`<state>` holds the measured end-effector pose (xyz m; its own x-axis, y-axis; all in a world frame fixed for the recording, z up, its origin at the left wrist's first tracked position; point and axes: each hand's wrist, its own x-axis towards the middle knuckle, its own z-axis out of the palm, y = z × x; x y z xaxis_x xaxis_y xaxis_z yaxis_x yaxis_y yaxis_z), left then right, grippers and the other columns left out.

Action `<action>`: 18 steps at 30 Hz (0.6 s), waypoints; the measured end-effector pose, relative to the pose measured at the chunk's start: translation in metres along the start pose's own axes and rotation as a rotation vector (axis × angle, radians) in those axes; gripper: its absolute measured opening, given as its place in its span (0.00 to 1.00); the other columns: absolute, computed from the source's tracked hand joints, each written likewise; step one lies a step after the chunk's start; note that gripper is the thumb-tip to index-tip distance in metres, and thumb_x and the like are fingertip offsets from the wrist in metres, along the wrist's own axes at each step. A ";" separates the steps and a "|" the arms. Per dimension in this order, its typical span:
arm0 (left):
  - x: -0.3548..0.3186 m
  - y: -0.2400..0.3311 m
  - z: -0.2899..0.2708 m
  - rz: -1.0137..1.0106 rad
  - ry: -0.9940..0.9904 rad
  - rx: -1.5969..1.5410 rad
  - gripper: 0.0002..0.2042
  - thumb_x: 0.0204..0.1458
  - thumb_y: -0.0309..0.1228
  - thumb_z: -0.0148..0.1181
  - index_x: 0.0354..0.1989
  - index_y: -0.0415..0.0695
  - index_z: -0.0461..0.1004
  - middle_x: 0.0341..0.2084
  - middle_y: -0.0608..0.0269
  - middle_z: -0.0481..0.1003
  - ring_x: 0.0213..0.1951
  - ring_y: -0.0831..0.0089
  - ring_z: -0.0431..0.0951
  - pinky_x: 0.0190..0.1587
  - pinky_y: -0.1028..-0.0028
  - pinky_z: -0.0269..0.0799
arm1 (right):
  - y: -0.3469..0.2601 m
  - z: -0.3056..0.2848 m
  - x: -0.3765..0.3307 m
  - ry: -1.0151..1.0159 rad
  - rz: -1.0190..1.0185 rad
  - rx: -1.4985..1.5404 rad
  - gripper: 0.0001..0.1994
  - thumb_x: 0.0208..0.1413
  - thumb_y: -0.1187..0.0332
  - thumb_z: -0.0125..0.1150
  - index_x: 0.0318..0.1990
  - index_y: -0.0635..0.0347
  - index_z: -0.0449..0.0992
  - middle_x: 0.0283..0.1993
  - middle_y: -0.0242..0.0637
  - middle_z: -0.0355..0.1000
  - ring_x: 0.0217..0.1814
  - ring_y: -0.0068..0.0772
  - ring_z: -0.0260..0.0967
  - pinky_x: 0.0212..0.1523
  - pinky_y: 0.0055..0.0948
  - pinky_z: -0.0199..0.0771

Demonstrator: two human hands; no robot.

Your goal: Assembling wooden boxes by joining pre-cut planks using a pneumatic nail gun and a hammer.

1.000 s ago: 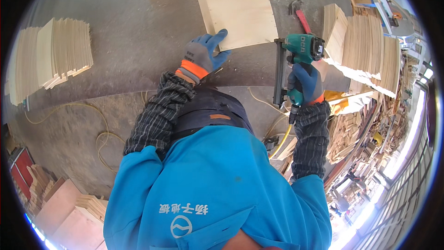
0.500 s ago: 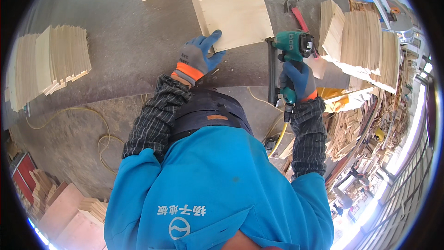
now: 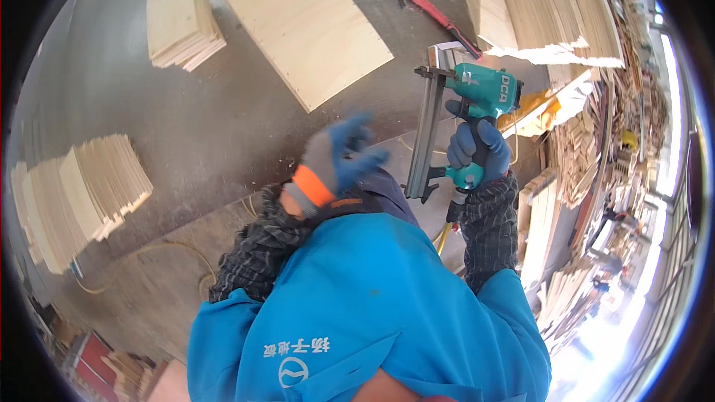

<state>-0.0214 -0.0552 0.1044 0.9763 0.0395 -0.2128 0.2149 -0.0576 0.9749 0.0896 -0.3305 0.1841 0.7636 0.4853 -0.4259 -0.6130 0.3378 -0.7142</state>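
My right hand (image 3: 480,150), in a blue and grey glove, is wrapped round the handle of a green pneumatic stapler (image 3: 482,83). Its long metal magazine (image 3: 427,130) slants down on the left, and the hose joins below the grip. My left hand (image 3: 339,155), gloved with an orange cuff, hangs in front of my waist with its fingers apart, slightly blurred and holding nothing. Beyond it a flat wooden box or panel assembly (image 3: 309,30) lies at an angle on the dark table (image 3: 246,104). A claw hammer with a red handle (image 3: 439,16) rests to the right of the panel.
A small stack of thin boards (image 3: 182,21) stands left of the panel. Fanned boards (image 3: 82,197) sit at the table's left edge, and a larger row (image 3: 547,7) at the far right. A yellow hose (image 3: 153,253) trails over the floor. Wood offcuts (image 3: 577,149) pile up at right.
My left hand has let go of the panel and drawn back toward my waist. My right hand has brought the stapler away from the panel's corner. The view has turned.
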 end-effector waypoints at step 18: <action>-0.010 0.049 0.100 0.415 -0.029 0.353 0.45 0.54 0.35 0.72 0.78 0.38 0.55 0.54 0.35 0.77 0.50 0.37 0.82 0.49 0.52 0.80 | 0.025 -0.002 -0.057 0.258 -0.415 0.188 0.35 0.67 0.57 0.62 0.74 0.71 0.63 0.26 0.29 0.62 0.25 0.29 0.59 0.32 0.34 0.65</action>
<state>-0.0179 -0.1577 0.1477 0.9802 -0.0847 0.1787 -0.1977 -0.3944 0.8974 0.0314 -0.3515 0.1893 0.9606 0.0730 -0.2683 -0.2558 0.6103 -0.7497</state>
